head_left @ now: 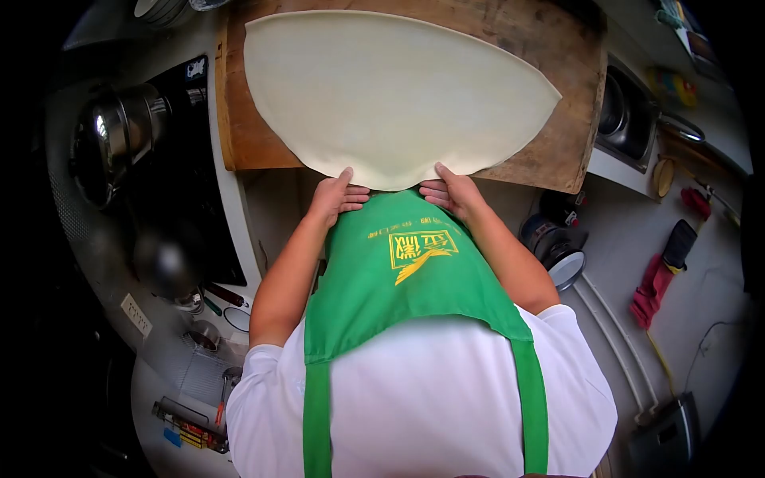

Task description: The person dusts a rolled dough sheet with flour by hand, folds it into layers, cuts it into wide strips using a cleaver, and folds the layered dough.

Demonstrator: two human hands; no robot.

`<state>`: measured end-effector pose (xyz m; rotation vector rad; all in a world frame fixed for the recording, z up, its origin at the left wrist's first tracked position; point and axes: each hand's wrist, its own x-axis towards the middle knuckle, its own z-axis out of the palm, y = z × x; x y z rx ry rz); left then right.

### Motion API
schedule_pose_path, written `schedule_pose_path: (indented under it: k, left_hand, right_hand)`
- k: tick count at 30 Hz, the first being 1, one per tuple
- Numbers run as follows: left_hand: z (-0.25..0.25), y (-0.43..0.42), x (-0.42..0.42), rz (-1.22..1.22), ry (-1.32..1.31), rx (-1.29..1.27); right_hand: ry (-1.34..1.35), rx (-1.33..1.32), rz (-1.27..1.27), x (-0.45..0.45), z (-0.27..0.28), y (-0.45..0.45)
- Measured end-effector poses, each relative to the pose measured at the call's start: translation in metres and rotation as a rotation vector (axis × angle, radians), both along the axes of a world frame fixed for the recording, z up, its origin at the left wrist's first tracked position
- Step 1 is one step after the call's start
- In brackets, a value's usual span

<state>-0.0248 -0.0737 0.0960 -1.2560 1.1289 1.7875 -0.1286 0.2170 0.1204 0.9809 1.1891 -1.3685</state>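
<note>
A wide, thin, pale dough sheet (398, 92) lies over a wooden board (542, 159), its near edge hanging past the board's front. My left hand (341, 197) is at that near edge, thumb on top of the dough and fingers curled below, pointing inward. My right hand (451, 192) mirrors it a short way to the right, its thumb also on the dough. Between the two hands the edge sags a little against the green apron (414, 271). The fingertips' contact under the dough is partly hidden.
A shiny metal pot (119, 139) stands on a black cooktop (203, 199) at the left. To the right is a sink (629, 115). Below the board's right side sits a round metal container (564, 267). Bowls (159, 9) are at the upper left.
</note>
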Motion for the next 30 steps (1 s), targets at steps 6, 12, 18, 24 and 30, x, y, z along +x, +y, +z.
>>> schedule_pose_path:
  k: [6, 12, 18, 24, 30]
  left_hand:
    - [0.056, -0.013, -0.039, -0.170, 0.035, -0.092]
    - [0.049, -0.021, -0.046, 0.071, 0.048, 0.018]
    - [0.037, -0.008, -0.066, 0.175, 0.114, -0.113]
    - [0.023, -0.036, -0.188, 0.040, 0.320, -0.264]
    - [0.045, -0.058, -0.391, 0.058, 0.697, -0.443]
  right_hand:
    - [0.102, -0.093, -0.107, -0.034, 0.039, -0.002]
    - [0.108, -0.147, -0.176, -0.048, 0.029, 0.008]
    - [0.179, -0.072, -0.033, -0.058, 0.008, 0.001]
    - [0.400, -0.057, 0.036, -0.172, -0.005, -0.011]
    - [0.883, -0.056, -0.070, -0.349, 0.014, -0.037]
